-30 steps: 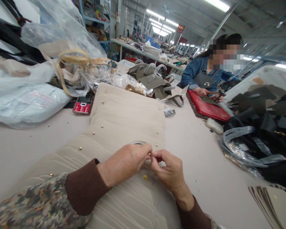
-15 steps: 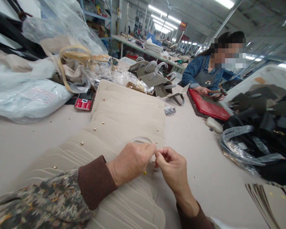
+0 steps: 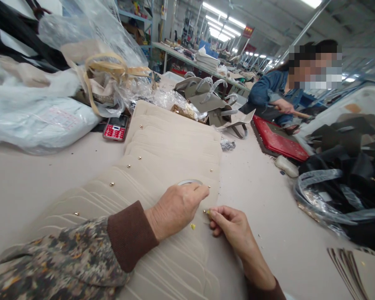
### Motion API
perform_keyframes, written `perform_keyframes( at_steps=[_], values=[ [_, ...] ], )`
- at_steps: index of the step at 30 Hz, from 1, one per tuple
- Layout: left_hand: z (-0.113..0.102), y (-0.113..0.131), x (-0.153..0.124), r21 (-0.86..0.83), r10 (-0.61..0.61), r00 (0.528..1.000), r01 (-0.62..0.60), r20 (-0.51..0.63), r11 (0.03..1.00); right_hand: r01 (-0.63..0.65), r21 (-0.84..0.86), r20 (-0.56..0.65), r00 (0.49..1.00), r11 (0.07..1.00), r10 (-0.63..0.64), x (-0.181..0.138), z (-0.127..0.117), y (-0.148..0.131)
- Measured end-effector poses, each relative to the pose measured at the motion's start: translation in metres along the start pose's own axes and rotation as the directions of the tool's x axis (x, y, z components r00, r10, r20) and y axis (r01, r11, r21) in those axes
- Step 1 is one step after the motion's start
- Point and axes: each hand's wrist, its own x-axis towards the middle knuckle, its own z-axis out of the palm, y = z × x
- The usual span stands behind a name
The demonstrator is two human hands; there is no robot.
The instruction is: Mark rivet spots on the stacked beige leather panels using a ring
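My left hand is closed over the stack of beige panels, its thumb and forefinger pressed together. A pale ring like a tape roll shows behind its knuckles, partly covered by the hand. My right hand pinches a small yellowish piece at the stack's right edge, beside a gold stud. Another yellow bit lies on the panels between my hands. More gold studs dot the layered, fanned panels.
A red and black phone lies left of the stack, near plastic-wrapped bundles. Across the table a co-worker holds a hammer over a red board. Black bags and more panels lie at right.
My hands have moved apart; the right has drawn down and away from the left, with the yellowish piece now showing in its fingertips. The co-worker's hammer has been raised. The view has shifted slightly.
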Motion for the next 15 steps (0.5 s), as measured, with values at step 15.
perform_keyframes(
  at_steps=[15],
  values=[
    [-0.005,-0.001,0.002,0.158,-0.143,0.944,0.099,0.298,0.982,0.126,-0.408,-0.031,0.988,0.904,-0.152,0.007,0.011,-0.002]
  ],
)
